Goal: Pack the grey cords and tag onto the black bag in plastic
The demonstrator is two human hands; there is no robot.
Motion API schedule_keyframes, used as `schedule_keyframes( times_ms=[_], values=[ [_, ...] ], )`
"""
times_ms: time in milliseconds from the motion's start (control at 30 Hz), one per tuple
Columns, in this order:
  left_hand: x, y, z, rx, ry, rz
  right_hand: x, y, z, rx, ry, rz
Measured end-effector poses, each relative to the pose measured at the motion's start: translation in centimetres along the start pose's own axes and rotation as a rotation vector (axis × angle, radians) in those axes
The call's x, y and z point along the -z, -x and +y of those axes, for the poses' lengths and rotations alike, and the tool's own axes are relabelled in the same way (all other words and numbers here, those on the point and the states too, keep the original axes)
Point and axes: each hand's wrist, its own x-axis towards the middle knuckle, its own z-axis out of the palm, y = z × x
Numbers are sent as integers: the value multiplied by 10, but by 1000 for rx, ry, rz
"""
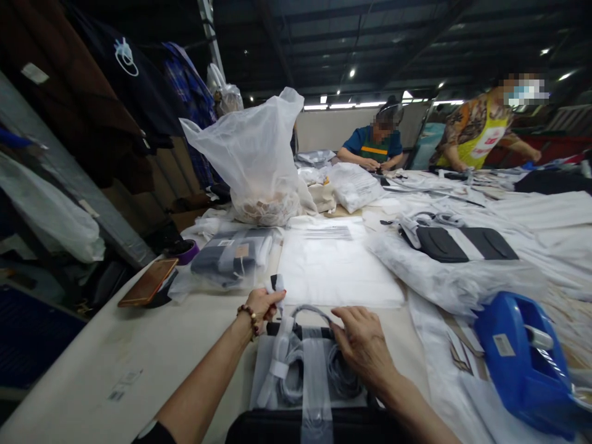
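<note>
My left hand point(263, 306) pinches the upper end of a white strap point(279, 351) that rises from a folded black and grey garment with coiled cords point(314, 376) lying on the table in front of me. My right hand point(362, 345) rests on the garment's top edge, its fingers curled down over a grey cord loop point(311, 310). A beaded bracelet circles my left wrist. Beyond my hands lies a flat clear bag point(337, 271) holding a white sheet.
A blue tape dispenser point(522, 361) sits at the right. A bagged dark garment point(229, 256), a phone point(148, 282) and a purple tape roll point(187, 250) lie to the left. A large clear plastic sack point(259, 160) stands behind. Two other people work at the table's far end.
</note>
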Motion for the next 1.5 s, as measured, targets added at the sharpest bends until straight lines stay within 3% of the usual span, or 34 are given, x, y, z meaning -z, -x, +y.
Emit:
schedule_keyframes(
  times_ms=[200,400,567,767,900,1100,1500],
  values=[
    [-14,-5,31,-98,37,-108,1,-14,-9,30,32,-128],
    [-34,-6,41,-153,-3,-278,-1,-23,-15,-11,-13,-226],
    [-39,-8,47,-195,-20,-345,1,-43,-19,-134,-167,-294],
    [-43,-8,43,-272,-35,-304,-14,-81,-19,-298,-551,-455],
    [-35,-3,41,-306,-127,-276,-22,-92,-24,-348,-705,-479],
    [-17,15,32,-258,-355,-334,-31,-91,-19,-474,-678,-399],
    [-32,18,20,-399,-644,-233,-28,-94,-17,-520,-744,-371]
  ],
)
